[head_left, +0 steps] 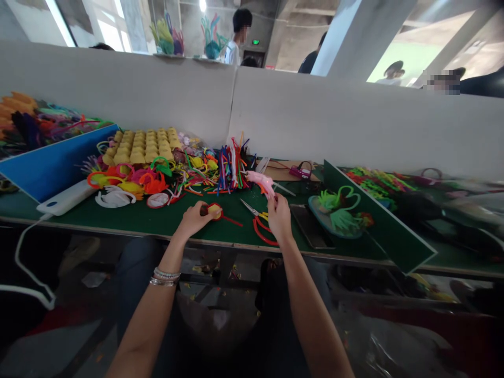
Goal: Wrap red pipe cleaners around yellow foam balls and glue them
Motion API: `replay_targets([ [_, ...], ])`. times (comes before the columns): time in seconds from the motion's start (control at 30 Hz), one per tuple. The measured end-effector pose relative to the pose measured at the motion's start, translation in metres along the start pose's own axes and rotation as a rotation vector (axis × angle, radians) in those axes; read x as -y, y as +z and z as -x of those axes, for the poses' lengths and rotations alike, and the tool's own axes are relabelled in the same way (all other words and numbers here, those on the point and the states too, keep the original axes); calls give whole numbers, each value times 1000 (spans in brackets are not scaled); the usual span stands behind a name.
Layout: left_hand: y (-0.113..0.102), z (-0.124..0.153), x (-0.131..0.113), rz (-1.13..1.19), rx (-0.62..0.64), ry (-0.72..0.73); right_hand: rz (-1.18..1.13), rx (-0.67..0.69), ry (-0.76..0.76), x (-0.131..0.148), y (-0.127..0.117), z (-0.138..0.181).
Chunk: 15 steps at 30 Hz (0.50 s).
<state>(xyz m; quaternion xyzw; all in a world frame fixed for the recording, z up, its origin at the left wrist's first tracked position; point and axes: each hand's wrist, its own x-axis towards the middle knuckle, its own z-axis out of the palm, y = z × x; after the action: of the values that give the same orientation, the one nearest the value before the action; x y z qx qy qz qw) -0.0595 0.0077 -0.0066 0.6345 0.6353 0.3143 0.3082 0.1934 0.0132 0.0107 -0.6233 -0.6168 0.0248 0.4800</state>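
My left hand (196, 217) is closed with fingertips on a small yellow egg-carton cup (214, 211). A red pipe cleaner (233, 221) rings the cup, and its free end points right over the green tabletop. In my right hand (280, 214) is the grip of a pink hot glue gun (261, 182), its nozzle turned to the left and away from me. Just left of that hand lie scissors (263, 229) with red handles, blades pointing away and left. A dark phone (312, 226) rests flat to the right of my right hand.
At the back left, a yellow egg tray (142, 148) stands behind coloured pipe-cleaner pieces (151, 181). A pipe-cleaner bundle (235, 167) stands centrally. A white power strip (66, 197) is left. Blue (59, 160) and green dividers (378, 215) flank the workspace; a tray (315, 210) holds green pieces.
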Motion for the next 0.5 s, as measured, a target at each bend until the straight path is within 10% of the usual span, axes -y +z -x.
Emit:
replay_targets([
  [0.5, 12, -9, -10, -60, -390, 50, -348, -70, 178, 5, -2, -1],
])
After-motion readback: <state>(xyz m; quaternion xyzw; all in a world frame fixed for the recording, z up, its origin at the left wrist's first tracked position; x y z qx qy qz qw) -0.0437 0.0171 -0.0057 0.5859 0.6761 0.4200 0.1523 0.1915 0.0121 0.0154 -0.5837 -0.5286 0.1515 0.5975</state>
